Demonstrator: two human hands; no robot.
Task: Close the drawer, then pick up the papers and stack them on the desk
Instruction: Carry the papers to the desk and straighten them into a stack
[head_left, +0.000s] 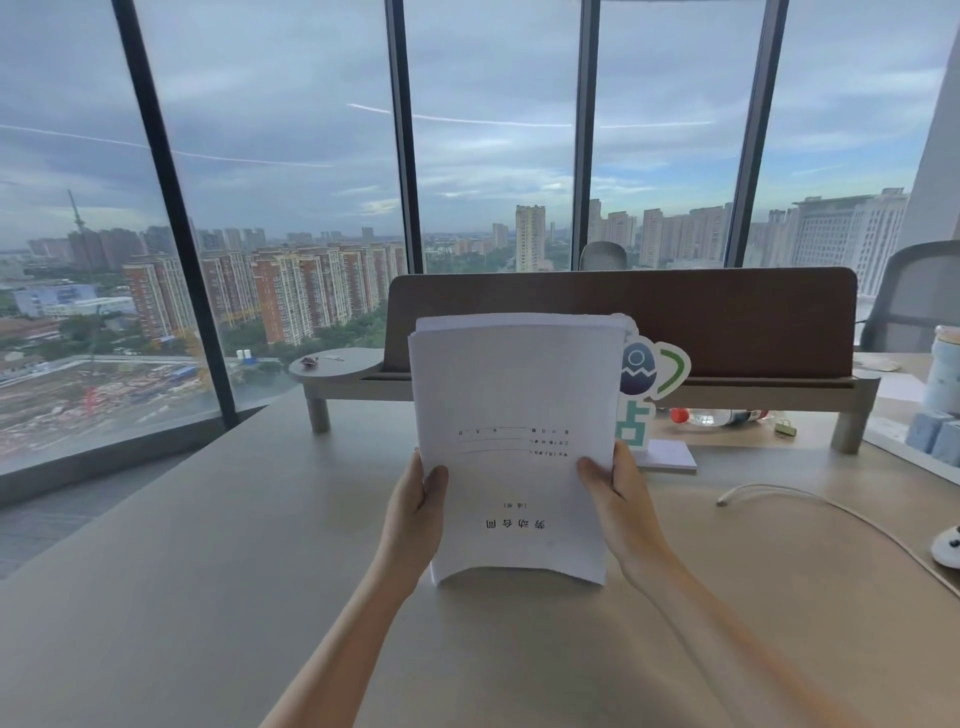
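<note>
Both hands are on the papers (514, 441) now, and the stack stands upright on its bottom edge, that edge touching the bench (208, 571) right in front of the person. The left hand (415, 512) grips the stack's left side, thumb across the front sheet, the other fingers hidden behind the pages. The right hand (618, 499) clamps the right side the same way, thumb on the front, fingers (623, 462) wrapped round the edge. Both are closed firmly on the stack, one to each side, at about the same height. The front sheet reads upside down, its printed heading sitting low near the bench. The top corners of the pages fan apart a little, and the bottom edge bows slightly.

Behind the papers runs a long raised shelf (857, 387) with a brown screen (727, 317) standing along it. Just right of the papers, partly covered by them, a green and white cut-out sign (657, 371) peeks out. Further right of the stack a white cable (769, 491) curls across the bench. Beyond the screen, a grey chair (914, 296) sits to the right, and tall windows (493, 130) show a city skyline. The drawer is out of view.
</note>
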